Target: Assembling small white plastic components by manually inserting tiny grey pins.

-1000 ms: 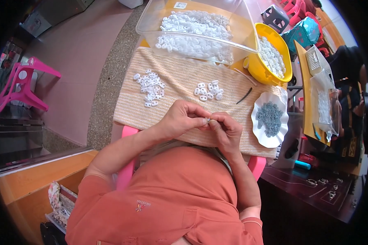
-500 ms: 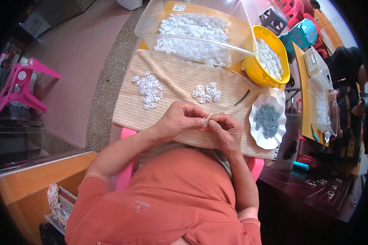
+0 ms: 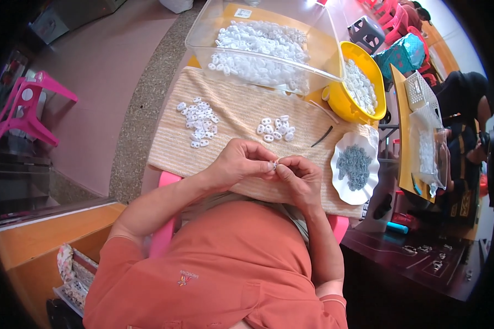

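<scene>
My left hand (image 3: 241,163) and my right hand (image 3: 301,176) meet over the front of the striped cloth. Between their thumbs and fingertips is a small white piece (image 3: 274,164), mostly covered, so its exact shape is hard to see. Beyond my left hand lies a loose pile of white oval plastic pieces with two holes (image 3: 201,122). A smaller group of similar ovals (image 3: 276,130) sits just past my fingertips. Right of my right hand, a white wavy-edged plate (image 3: 339,186) carries a heap of small grey translucent parts (image 3: 355,167).
A clear plastic bin (image 3: 203,57) of white pieces stands at the table's far side, beside a yellow tub (image 3: 343,107) of more. A dark thin strip (image 3: 322,136) lies on the striped cloth (image 3: 230,104). A pink stool (image 3: 33,109) is at left; another person (image 3: 466,109) sits at right.
Both hands keep their pinch on the small piece, with only slight finger movement. The whole view has shifted a little.
</scene>
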Demonstrator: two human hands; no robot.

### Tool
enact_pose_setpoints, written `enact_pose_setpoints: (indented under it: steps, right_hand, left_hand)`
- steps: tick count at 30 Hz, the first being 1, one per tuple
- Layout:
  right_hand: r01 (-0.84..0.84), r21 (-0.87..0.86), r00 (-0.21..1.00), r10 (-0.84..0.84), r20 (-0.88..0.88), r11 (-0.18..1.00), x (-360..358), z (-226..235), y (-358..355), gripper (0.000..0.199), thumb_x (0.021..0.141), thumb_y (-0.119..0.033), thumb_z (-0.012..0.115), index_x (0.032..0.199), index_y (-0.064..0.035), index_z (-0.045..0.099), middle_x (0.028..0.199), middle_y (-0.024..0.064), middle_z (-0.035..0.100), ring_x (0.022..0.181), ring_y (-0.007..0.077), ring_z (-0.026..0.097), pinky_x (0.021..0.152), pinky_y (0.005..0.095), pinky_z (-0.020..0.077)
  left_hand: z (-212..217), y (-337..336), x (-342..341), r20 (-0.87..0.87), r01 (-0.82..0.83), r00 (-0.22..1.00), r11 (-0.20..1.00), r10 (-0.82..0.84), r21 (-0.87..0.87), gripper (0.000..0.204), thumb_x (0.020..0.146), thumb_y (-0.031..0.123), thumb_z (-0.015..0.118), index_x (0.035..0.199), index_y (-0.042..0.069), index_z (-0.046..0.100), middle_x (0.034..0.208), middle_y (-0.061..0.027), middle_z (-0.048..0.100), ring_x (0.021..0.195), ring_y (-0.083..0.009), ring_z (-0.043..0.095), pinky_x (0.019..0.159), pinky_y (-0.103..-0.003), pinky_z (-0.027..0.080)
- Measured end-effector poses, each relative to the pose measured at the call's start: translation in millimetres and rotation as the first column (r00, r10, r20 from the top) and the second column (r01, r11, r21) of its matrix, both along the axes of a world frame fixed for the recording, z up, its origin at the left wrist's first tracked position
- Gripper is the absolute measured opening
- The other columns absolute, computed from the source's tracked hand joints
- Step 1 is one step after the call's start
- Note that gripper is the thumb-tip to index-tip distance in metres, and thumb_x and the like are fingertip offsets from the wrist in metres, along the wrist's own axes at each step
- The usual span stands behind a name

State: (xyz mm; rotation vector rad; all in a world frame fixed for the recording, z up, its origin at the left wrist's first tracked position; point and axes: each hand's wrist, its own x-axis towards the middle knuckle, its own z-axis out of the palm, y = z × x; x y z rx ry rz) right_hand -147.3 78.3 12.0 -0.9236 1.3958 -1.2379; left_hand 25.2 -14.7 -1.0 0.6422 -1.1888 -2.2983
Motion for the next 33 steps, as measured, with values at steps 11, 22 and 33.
enact_pose_setpoints:
  steps: [11,22,33]
  right_hand:
    - [-0.115,-0.042,0.831,0.073,-0.551,0.992,-4,18,-32,0.011,0.087,-0.002,0.064,0.098,0.0004,0.066,0.078,0.0063,0.066,0.067,0.0115,0.062,0.062,0.0259,0.0494]
    - [-0.301,-0.090,0.413,0.044,-0.910,0.949,5,14,-52,0.017,0.081,-0.011,0.065,0.097,-0.0069,0.067,0.087,0.0114,0.062,0.072,0.0327,0.064,0.063,0.0422,0.0498]
    - [-0.270,-0.207,0.388,-0.091,-0.917,0.940,2,13,-48,0.011,0.086,-0.006,0.059,0.097,-0.0056,0.063,0.088,0.0119,0.059,0.068,0.0276,0.064,0.060,0.0386,0.0500]
  left_hand:
    - [9,-5,8,0.027,-0.131,0.991,0.991,0.130,0.039,0.018,0.086,0.002,0.066,0.103,-0.004,0.065,0.090,-0.0100,0.068,0.079,-0.0149,0.067,0.075,-0.028,0.057]
    - [9,-14,13,-0.014,-0.231,0.973,0.972,0.232,0.045,0.016,0.086,0.001,0.066,0.101,-0.003,0.066,0.089,-0.0091,0.068,0.078,-0.0164,0.067,0.075,-0.030,0.058]
    - [9,-14,12,-0.022,-0.231,0.972,0.971,0.233,0.064,0.016,0.086,0.001,0.066,0.102,-0.003,0.065,0.091,-0.0085,0.068,0.080,-0.0158,0.067,0.076,-0.029,0.058]
